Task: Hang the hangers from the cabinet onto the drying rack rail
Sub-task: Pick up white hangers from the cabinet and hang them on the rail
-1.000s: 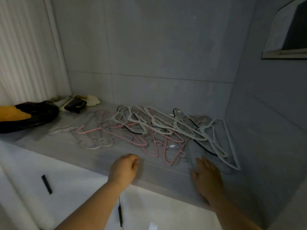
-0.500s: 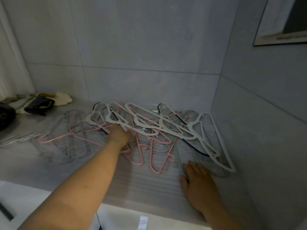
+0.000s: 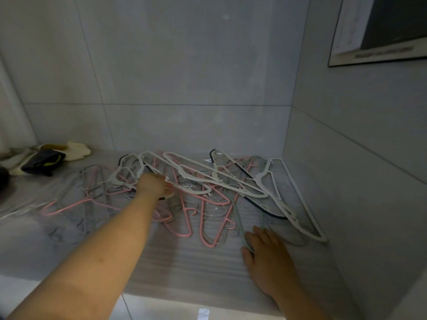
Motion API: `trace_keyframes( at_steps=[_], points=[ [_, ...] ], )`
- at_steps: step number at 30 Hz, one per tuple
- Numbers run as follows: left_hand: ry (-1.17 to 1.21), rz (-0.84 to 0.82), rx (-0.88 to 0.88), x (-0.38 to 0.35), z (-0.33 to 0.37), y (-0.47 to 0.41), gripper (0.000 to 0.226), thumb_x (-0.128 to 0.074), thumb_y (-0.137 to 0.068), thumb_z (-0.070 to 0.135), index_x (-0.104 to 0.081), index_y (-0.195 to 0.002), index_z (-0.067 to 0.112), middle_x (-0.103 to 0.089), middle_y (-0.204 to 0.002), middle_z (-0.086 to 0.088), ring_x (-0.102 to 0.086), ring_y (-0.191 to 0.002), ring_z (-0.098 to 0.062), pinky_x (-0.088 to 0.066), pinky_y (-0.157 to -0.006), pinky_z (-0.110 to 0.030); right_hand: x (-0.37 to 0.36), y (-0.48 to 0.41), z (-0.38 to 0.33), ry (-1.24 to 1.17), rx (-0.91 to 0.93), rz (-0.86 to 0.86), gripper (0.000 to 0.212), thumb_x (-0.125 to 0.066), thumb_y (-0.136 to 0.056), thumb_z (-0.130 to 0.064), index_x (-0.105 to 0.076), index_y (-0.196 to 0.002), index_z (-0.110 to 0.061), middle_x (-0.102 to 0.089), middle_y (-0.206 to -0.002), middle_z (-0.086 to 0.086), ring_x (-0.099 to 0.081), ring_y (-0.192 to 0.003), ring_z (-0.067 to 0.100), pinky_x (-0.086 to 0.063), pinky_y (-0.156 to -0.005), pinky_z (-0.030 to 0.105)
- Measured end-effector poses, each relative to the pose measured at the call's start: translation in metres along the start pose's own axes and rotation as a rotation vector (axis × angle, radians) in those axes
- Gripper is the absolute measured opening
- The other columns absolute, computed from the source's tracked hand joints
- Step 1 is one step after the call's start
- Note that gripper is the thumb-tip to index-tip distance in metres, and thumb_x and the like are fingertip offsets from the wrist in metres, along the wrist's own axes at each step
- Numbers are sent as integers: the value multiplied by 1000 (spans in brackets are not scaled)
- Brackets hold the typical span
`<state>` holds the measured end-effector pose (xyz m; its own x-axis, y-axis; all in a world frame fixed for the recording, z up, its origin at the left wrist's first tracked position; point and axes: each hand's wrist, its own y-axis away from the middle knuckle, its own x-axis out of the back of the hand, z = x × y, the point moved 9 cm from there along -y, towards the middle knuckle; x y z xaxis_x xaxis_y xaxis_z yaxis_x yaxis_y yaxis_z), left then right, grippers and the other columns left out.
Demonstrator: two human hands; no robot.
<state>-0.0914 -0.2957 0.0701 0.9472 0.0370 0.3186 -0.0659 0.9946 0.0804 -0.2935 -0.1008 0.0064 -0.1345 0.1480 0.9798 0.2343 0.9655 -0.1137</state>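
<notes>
My left hand (image 3: 152, 187) has pushed into the hangers (image 3: 208, 181), fingers (image 3: 161, 181) curled round one to lift. My right hand (image 3: 268, 257) lies flat, bracing.

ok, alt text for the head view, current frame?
A person's left hand reaches into a tangled pile of pink, grey and white hangers on a grey cabinet top, fingers curled around one. The right hand lies flat at the pile's front edge.

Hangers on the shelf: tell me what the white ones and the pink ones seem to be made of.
White hangers: probably moulded plastic with a matte finish; they are flat, broad bands with shaped shoulders. Pink hangers: likely thin wire with a coloured coating; slim rod bent into loops. The dim light leaves both open.
</notes>
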Motion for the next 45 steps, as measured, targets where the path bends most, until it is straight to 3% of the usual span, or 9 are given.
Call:
trace_keyframes(
  at_steps=[4, 10, 13, 17, 21, 29, 35, 41, 45],
  points=[
    [81, 97, -105, 20, 24, 8, 31, -38, -95, 1, -46, -121, -14, -60, -113, -25, -53, -60, -18, -47, -37, -14, 9, 0, 1, 11, -22, 85, 46, -32, -63, -44, -75, -64, -28, -75, -74, -5, -72, -66, 10, -56, -57, 23],
    [87, 201, -215, 61, 40, 16, 33, -37, -94, 4, -47, -63, 6, -64, -101, -25, -69, -68, -30, -56, -75, -46, 3, -2, 1, 12, 3, 61, 45, -32, -63, -44, -75, -65, -28, -75, -72, -5, -72, -64, 12, -57, -56, 25],
    [0, 280, -270, 83, 49, 37, 27, -36, -95, 4, -52, -73, 5, -63, -101, -23, -67, -70, -25, -56, -58, -24, 14, 6, -1, -10, 24, 124, 44, -35, -65, -42, -75, -71, -25, -75, -76, -4, -72, -66, 14, -57, -58, 27],
    [9, 389, -343, 123, 50, 57, 18, -41, -92, 6, -57, -84, 1, -63, -102, -32, -62, -97, -41, -52, -85, -47, 40, 11, -12, 8, 99, 237, 42, -37, -91, -33, -51, -128, -18, -53, -131, 0, -50, -124, 20, -37, -104, 31],
    [37, 450, -449, 162, 64, 89, 31, -33, -98, 5, -36, -71, 19, -61, -97, -28, -71, -65, -16, -49, -44, -14, 33, 15, -7, -114, 74, 230, 37, -39, -69, -33, -70, -71, -13, -70, -67, 4, -68, -60, 26, -54, -59, 30],
    [55, 410, -610, 195, 103, 159, 31, -27, -100, 9, -29, -71, 23, -59, -65, -3, -59, -41, 6, -43, -42, -10, 91, 20, -71, -338, 258, 464, 34, -39, -72, -26, -71, -70, -13, -68, -65, 3, -62, -67, 23, -47, -63, 28],
    [32, 266, -530, 204, 95, 247, 27, -32, -98, 5, -37, -73, 14, -66, -48, 4, -62, -41, -3, -47, -43, -14, 130, 39, -133, -627, 482, 400, 33, -58, -81, -13, -63, -112, -2, -66, -104, 20, -62, -99, 39, -50, -83, 41],
    [-2, 278, -373, 201, 74, 352, 24, -36, -96, 9, -44, -74, 11, -68, -51, 1, -64, -44, -8, -51, -45, -17, 141, 108, -190, -453, 885, 204, 68, -44, -94, -32, -1, -147, -24, 3, -157, -6, 3, -145, 13, 2, -116, 25],
    [-42, 348, -276, 203, 51, 417, 23, -38, -95, 11, -47, -75, 12, -68, -51, 0, -65, -46, -9, -53, -51, -20, 134, 162, -221, -464, 1122, 62, 55, -46, -94, -37, -28, -144, -25, -30, -151, -4, -19, -141, 15, -9, -112, 20]
  ],
)
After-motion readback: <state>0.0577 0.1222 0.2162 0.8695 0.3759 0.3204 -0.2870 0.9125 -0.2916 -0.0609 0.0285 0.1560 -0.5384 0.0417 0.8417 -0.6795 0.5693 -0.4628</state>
